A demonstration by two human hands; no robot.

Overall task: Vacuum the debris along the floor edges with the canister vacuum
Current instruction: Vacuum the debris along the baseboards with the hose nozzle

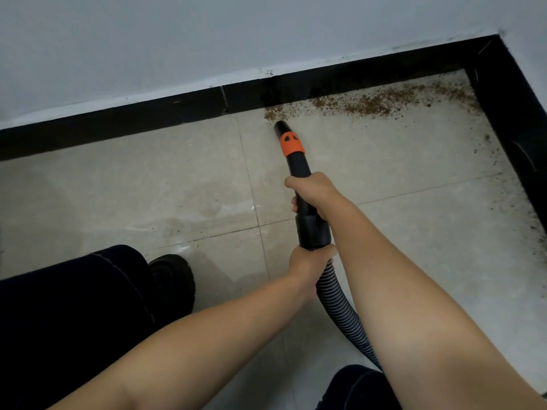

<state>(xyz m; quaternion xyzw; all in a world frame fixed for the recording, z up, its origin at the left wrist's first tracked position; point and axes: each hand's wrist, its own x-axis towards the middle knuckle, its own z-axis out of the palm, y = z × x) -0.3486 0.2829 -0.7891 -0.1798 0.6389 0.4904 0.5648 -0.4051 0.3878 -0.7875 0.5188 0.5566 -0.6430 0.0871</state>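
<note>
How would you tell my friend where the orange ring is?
Find the black skirting board under the white wall, then the brown crumbs beside it. A black vacuum pipe points at them, and the orange ring wraps it near the tip. Nothing else here is orange.

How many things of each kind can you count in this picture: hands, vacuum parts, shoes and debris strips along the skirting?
Hands: 2, left hand and right hand, both gripping the vacuum
Vacuum parts: 2, nozzle and ribbed hose
Shoes: 1, black shoe
Debris strips: 2, brown debris and dark debris
Total: 7
</note>
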